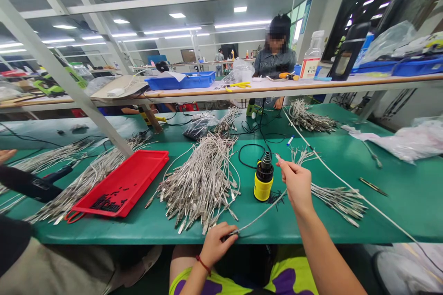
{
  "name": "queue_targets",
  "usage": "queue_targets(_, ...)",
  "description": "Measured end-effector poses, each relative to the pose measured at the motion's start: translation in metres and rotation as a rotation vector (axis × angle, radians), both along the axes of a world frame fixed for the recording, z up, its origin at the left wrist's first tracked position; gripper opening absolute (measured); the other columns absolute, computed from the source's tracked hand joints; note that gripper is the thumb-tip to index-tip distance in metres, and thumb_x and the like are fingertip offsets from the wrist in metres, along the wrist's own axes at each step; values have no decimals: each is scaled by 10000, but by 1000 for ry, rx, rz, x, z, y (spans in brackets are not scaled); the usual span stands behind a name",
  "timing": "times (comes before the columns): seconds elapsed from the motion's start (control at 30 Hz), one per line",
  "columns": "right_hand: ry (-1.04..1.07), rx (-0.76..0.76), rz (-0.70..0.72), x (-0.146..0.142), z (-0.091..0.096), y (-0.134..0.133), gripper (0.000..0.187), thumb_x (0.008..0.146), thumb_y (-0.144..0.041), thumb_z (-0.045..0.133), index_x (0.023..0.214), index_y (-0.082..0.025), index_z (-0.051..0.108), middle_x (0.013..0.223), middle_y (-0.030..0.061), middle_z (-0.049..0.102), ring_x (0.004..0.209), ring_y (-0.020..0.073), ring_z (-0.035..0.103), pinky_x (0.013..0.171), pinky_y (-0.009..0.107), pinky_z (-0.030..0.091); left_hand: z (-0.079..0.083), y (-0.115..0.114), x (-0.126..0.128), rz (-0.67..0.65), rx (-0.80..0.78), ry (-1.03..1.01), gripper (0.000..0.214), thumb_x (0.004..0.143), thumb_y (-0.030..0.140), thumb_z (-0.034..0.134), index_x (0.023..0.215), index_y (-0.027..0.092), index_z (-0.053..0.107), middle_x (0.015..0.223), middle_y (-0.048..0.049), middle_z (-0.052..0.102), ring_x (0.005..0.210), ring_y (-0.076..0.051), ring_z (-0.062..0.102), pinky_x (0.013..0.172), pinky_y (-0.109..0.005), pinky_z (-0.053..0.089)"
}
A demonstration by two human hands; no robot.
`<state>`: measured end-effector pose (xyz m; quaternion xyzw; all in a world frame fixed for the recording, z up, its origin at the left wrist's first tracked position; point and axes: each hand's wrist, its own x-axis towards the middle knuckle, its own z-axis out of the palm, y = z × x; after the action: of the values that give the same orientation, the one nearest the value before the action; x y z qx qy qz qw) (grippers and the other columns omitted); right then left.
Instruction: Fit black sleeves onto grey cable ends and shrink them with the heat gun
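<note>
A short grey-white cable (259, 216) runs between my two hands. Near the table's front edge, my left hand (220, 243) is closed around one end of it. My right hand (296, 183) pinches the other end, whose small tip sticks out just right of the nozzle of a heat gun (263, 186). This yellow and black heat gun stands upright, nozzle up. A large pile of cables with metal plugs (199, 179) lies left of it. Behind my right forearm rests a smaller bundle of cables (341, 203). Small black tubes (277, 198) lie by the gun's base.
A red tray (138, 184) holds small black pieces. A long white cord (332, 170) crosses the green table (391, 221) on the right, near tweezers (374, 186). A shelf (207, 95) spans above the table. A person sits opposite; another's arm and dark tool (29, 184) are left.
</note>
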<state>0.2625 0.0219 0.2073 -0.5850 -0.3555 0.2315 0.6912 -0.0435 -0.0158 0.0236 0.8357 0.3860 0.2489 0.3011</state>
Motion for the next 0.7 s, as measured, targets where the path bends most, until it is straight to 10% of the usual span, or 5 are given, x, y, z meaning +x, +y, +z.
queue_targets(0.7,70,28,1,4,-2,-7,505,782,-613,780,878,-118,806,536,-40,436,504,115,335,456,276,241,-6,-1,1,7,6,-5,344,1007,486,553,1101,250,786,785,-38,657,745,-193,616,676,-269,413)
